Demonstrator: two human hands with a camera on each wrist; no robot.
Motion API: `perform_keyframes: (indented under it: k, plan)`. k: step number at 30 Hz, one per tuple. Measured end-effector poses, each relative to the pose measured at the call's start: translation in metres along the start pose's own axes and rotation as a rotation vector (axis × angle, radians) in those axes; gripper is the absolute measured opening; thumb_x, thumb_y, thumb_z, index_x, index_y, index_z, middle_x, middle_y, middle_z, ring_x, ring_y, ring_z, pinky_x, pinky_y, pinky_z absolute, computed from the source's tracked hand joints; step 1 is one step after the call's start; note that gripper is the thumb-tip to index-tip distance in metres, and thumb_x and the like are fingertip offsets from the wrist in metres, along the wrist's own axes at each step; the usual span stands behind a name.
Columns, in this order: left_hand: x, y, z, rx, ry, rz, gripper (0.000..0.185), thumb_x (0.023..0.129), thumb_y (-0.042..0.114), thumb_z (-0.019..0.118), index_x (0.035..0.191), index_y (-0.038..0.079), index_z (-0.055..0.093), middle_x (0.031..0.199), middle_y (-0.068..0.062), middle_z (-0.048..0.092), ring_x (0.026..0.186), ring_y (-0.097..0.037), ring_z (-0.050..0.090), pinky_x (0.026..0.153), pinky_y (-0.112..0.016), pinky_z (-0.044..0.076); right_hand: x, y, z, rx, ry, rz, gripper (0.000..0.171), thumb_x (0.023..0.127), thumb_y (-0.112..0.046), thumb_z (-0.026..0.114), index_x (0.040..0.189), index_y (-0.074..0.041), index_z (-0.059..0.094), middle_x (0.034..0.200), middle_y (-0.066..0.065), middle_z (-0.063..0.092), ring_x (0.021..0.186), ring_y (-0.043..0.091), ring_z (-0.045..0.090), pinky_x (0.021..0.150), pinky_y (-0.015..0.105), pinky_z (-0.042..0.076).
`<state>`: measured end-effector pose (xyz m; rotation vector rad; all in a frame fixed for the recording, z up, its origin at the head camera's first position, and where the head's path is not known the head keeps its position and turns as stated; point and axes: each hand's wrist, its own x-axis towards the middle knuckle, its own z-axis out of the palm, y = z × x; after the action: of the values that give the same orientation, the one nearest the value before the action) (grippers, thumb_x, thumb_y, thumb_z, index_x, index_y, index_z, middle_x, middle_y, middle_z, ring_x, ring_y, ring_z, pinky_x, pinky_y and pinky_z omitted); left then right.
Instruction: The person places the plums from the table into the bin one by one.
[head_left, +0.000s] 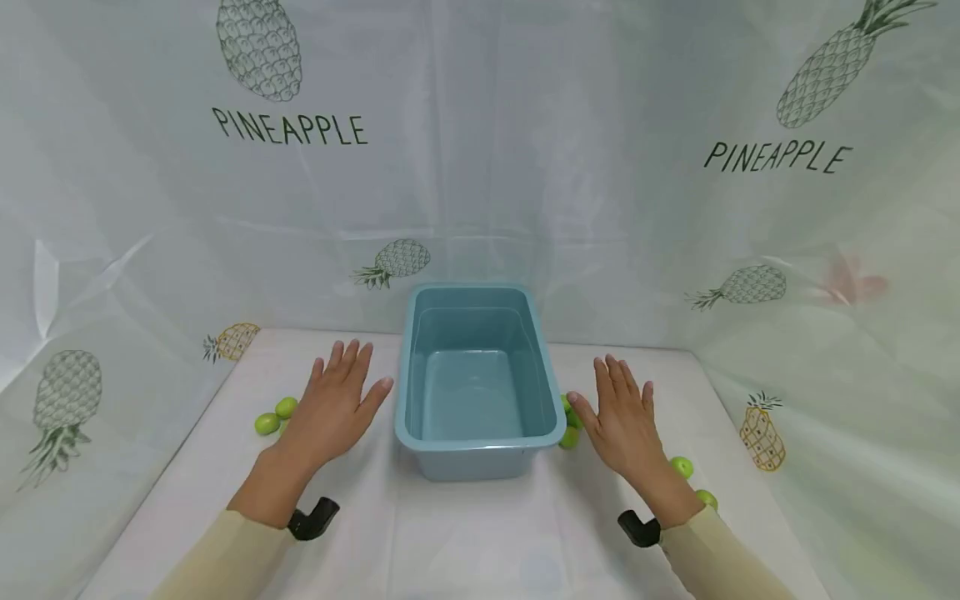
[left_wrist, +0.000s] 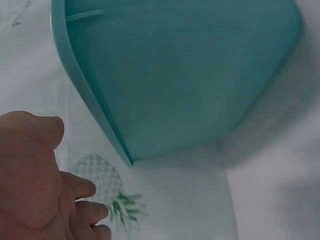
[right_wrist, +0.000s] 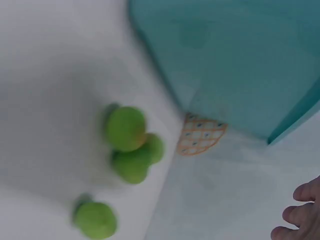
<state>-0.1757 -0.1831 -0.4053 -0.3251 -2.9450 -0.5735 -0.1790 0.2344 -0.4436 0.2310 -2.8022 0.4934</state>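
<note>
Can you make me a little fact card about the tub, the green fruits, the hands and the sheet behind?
Tub: blue tub, upright on the white table
Fruits: round green fruits, on both sides of the tub
Left hand: left hand, open, holding nothing
Right hand: right hand, open, holding nothing
Sheet: pale sheet with pineapple pictures

Blue bin [head_left: 471, 392] sits between left hand [head_left: 330, 412] and right hand [head_left: 621, 421], apart from both. Fingers extended on each, backs up. Green fruits [head_left: 266, 424] just outside left hand, partly hidden. More green ones [head_left: 570, 437] between bin and right hand; two others [head_left: 681, 467] by right wrist. Black wrist mount [head_left: 313, 519] inboard of left wrist, pineapple-print sheet [head_left: 487, 167] beyond both hands.
</note>
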Motion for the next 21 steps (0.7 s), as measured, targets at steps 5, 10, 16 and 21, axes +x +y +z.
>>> perform_keyframes:
  k: [5,10,16,21]
  plan:
    - [0.037,0.021,0.001,-0.096,-0.095,0.046,0.075,0.114,0.044,0.037,0.164,-0.009,0.018,0.173,-0.031,0.012,0.162,-0.049,0.004,0.128,-0.068,0.009,0.012,-0.025,-0.005,0.094,-0.058,-0.056,0.078,0.11,-0.049,0.049,0.163,0.005,0.03,0.169,0.027,0.03,0.159,0.048,0.022,0.121,0.079,0.012]
    - [0.057,0.025,0.007,-0.094,-0.177,0.073,0.075,0.114,0.04,0.036,0.164,-0.011,0.013,0.173,-0.03,0.007,0.162,-0.047,0.001,0.129,-0.066,0.01,0.012,-0.038,-0.003,0.179,-0.131,-0.104,0.071,0.111,-0.047,0.047,0.163,0.001,0.035,0.169,0.022,0.035,0.16,0.045,0.024,0.123,0.078,0.015]
    - [0.057,0.023,0.008,-0.049,-0.239,0.094,0.074,0.114,0.036,0.037,0.164,-0.01,0.011,0.174,-0.029,0.006,0.163,-0.046,0.003,0.129,-0.064,0.015,0.005,-0.04,-0.006,0.196,-0.18,-0.13,0.067,0.112,-0.047,0.044,0.161,-0.001,0.041,0.167,0.02,0.04,0.159,0.045,0.027,0.121,0.079,0.018]
    - [0.046,0.026,0.005,0.008,-0.235,0.146,0.072,0.113,0.032,0.041,0.164,-0.011,0.015,0.173,-0.029,0.012,0.162,-0.045,0.01,0.128,-0.064,0.021,0.001,-0.04,-0.013,0.167,-0.161,-0.137,0.067,0.111,-0.045,0.048,0.159,0.001,0.043,0.166,0.021,0.041,0.157,0.046,0.03,0.119,0.08,0.019]
